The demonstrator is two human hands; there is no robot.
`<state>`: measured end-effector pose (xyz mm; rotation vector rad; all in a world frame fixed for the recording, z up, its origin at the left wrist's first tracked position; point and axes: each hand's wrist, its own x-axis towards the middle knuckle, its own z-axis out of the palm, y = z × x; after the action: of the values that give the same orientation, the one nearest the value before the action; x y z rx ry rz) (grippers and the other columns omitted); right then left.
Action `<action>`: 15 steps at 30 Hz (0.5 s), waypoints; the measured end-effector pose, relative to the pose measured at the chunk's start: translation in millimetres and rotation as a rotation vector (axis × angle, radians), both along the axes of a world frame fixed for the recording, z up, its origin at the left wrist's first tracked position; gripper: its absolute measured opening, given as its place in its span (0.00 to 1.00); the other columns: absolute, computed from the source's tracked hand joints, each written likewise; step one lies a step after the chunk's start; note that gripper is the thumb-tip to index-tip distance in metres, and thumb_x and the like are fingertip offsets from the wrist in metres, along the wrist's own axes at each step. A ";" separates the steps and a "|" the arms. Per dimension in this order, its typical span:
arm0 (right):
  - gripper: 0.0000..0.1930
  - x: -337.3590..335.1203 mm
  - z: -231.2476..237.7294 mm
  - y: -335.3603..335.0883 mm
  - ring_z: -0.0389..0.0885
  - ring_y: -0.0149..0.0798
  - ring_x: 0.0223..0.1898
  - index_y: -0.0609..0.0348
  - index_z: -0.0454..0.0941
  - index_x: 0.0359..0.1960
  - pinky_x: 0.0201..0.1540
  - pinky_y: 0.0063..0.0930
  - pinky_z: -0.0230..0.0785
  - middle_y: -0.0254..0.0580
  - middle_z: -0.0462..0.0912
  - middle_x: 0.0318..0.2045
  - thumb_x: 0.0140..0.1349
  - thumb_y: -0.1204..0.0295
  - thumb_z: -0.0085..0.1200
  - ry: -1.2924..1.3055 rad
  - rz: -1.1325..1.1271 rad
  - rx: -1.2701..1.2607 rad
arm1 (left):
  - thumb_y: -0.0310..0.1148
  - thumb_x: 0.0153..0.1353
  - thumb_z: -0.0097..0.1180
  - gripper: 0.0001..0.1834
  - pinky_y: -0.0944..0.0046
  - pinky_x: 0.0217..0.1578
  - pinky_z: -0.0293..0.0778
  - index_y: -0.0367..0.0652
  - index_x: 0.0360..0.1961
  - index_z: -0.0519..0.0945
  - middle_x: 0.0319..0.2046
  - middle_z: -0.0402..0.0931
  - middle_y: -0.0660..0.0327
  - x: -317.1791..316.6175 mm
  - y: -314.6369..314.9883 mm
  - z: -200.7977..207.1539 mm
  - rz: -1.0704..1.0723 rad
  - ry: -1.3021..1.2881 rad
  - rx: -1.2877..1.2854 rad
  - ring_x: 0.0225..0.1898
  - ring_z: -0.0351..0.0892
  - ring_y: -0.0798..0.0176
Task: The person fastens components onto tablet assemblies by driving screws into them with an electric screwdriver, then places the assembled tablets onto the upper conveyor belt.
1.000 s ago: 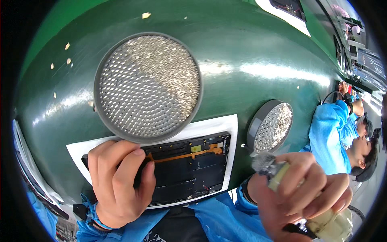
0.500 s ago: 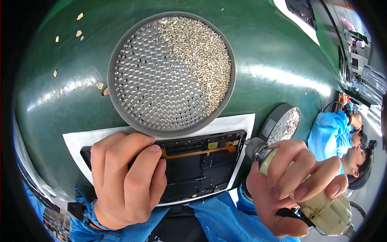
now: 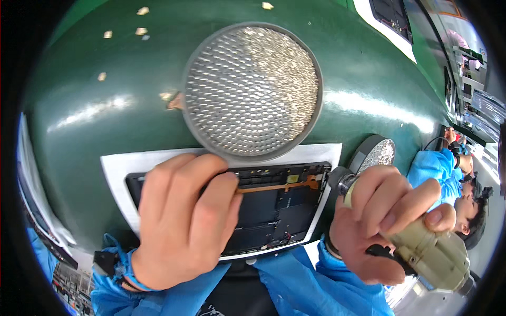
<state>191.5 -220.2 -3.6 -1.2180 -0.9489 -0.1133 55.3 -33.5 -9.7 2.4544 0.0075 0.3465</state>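
My left hand [image 3: 187, 224] is closed, its fingertips pinched together at the far edge of an opened flat electronic device [image 3: 279, 210], just below the rim of a round grey tray. Anything between the fingertips is hidden. The device has black cells and an orange ribbon cable [image 3: 274, 187]. My right hand [image 3: 379, 216] is wrapped around a beige electric screwdriver [image 3: 435, 253] with a dark collar [image 3: 341, 179]. The screwdriver's collar end points left, over the device's right edge. Small silvery screws [image 3: 287, 68] heap along the right side of the perforated tray [image 3: 188, 113].
A white sheet [image 3: 113, 174] lies under the device. Beside it stands a small grey dish [image 3: 363, 150] of silvery bits. Pale scraps [image 3: 141, 31] dot the green table [image 3: 79, 79]. Another device [image 3: 392, 16] lies far right. At right, a person in blue [image 3: 435, 171] is close by.
The whole view has shifted, so most things appear farther right. The tray looks smaller, its contents smeared, and overlaps the white sheet less. Both hands keep their grips.
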 end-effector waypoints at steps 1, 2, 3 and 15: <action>0.34 -1.6 1.3 -2.6 0.69 0.22 0.20 0.57 0.60 0.61 0.22 0.19 0.63 0.33 0.70 0.38 0.68 0.50 0.67 -0.001 -0.005 0.020 | 0.18 0.47 0.72 0.28 0.44 0.49 0.77 0.33 0.51 0.75 0.50 0.78 0.43 -0.2 -2.9 2.6 -0.012 0.049 -0.065 0.47 0.79 0.38; 0.35 -5.9 -1.1 -3.8 0.69 0.21 0.21 0.56 0.60 0.60 0.22 0.19 0.62 0.32 0.69 0.37 0.67 0.49 0.67 0.007 -0.058 0.037 | 0.18 0.47 0.72 0.29 0.44 0.49 0.77 0.33 0.51 0.75 0.51 0.78 0.43 -3.4 -1.3 2.4 -0.023 0.056 -0.091 0.48 0.79 0.37; 0.35 -8.5 -0.1 -7.8 0.68 0.21 0.22 0.56 0.60 0.59 0.23 0.18 0.61 0.31 0.68 0.37 0.67 0.47 0.67 0.013 -0.107 0.052 | 0.19 0.47 0.73 0.30 0.44 0.50 0.78 0.32 0.52 0.74 0.51 0.78 0.43 -6.5 0.2 2.7 -0.030 0.061 -0.118 0.49 0.80 0.37; 0.25 -25.2 36.8 9.0 0.71 0.39 0.20 0.59 0.62 0.58 0.21 0.35 0.67 0.43 0.75 0.35 0.67 0.67 0.63 0.207 0.093 0.067 | 0.25 0.44 0.74 0.27 0.51 0.46 0.79 0.37 0.50 0.87 0.50 0.81 0.50 -15.7 12.7 -7.6 -0.126 -0.037 0.137 0.48 0.81 0.48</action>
<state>166.3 -211.2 33.2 -1.0989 -0.8127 0.0539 39.6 -20.8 -17.2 2.5675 -0.1917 0.3470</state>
